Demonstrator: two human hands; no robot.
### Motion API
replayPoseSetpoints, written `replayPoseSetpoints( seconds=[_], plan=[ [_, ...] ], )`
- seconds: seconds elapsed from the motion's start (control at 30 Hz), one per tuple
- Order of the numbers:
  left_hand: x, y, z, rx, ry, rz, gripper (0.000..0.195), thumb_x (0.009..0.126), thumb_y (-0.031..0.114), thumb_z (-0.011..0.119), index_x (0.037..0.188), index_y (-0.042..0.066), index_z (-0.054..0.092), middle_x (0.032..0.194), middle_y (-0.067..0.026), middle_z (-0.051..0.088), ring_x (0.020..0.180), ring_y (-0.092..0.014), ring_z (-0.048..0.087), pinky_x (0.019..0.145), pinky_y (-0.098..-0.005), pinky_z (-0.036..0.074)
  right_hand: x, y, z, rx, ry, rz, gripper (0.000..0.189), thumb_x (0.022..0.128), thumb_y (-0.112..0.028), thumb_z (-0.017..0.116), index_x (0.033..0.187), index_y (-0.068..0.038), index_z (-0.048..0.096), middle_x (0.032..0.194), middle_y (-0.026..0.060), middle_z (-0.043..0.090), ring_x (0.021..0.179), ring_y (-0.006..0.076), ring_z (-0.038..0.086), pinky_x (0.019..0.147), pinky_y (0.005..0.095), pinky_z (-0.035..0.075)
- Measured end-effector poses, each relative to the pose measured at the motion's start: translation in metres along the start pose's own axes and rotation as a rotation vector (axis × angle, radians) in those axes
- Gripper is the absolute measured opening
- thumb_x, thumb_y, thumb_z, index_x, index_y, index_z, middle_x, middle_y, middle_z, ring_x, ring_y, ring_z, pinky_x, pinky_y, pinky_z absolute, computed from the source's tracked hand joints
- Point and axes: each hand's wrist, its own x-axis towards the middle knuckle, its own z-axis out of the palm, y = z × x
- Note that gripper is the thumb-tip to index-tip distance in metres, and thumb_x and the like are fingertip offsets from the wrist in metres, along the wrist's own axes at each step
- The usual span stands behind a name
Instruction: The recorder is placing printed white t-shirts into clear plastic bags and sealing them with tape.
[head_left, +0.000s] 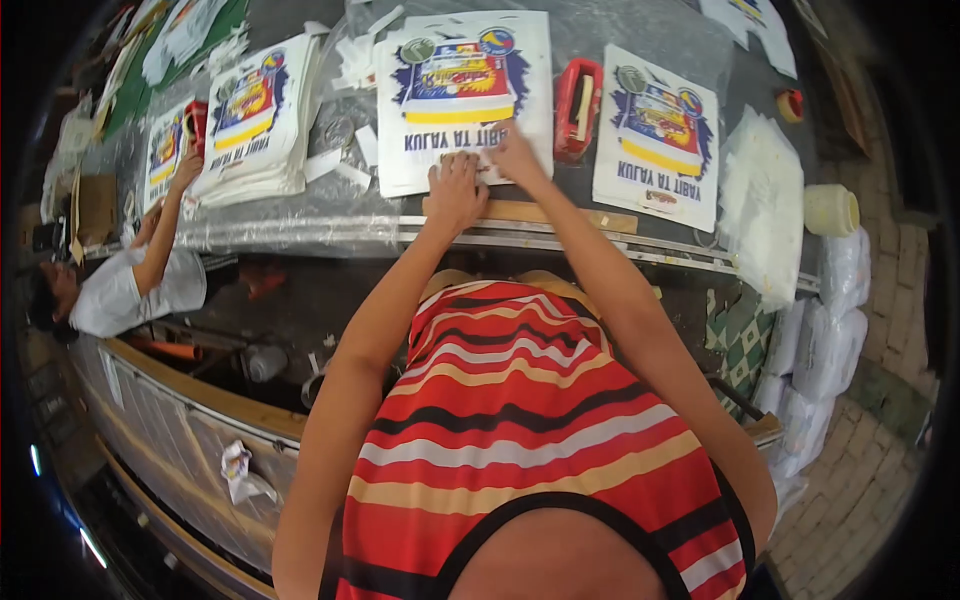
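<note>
A stack of printed white plastic bags (465, 75) lies before me on the dark table, its print upside down to me. My left hand (458, 187) rests on the stack's near edge, its fingers bent over the top bag. My right hand (517, 155) is on the same edge just to the right, fingers curled and slightly blurred; whether they pinch anything is hidden. Right of the stack is a red tape dispenser (577, 111). Farther right lies another pile of printed bags (656, 139), and a thicker stack of them (259, 120) sits to the left.
A wooden strip (555, 217) and metal rails (660, 255) run along the table's near edge. White sheets (761, 202) and a large tape roll (831, 210) lie at the right. At the left, a co-worker (150, 281) reaches over the table beside another red dispenser (196, 124). Paper scraps (324, 165) lie between stacks.
</note>
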Motion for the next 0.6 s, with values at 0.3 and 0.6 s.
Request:
replayPoseSetpoints(
  seconds=[0.3,0.6],
  plan=[
    [0.001,0.014,0.004,0.055,0.173,0.026,0.06,0.09,0.039,0.056,0.138,0.004,0.046,0.134,-0.0139,0.048,0.131,-0.032,0.041,0.104,-0.0642,0.032,-0.046,0.019,-0.131,-0.496,0.62,-0.178,0.034,0.089,-0.027,0.07,0.112,-0.002,0.064,0.089,0.0139,0.067,0.086,0.0281,0.064,0.079,0.0386,0.05],
    [-0.007,0.006,0.011,0.036,0.161,-0.007,0.06,0.095,0.041,0.055,0.146,0.011,0.042,0.144,-0.0139,0.041,0.138,-0.037,0.034,0.103,-0.0692,0.029,-0.036,0.02,-0.123,-0.373,0.575,-0.097,0.031,0.085,-0.028,0.075,0.106,-0.006,0.075,0.094,0.0089,0.07,0.086,0.0215,0.065,0.077,0.0326,0.051]
  ],
)
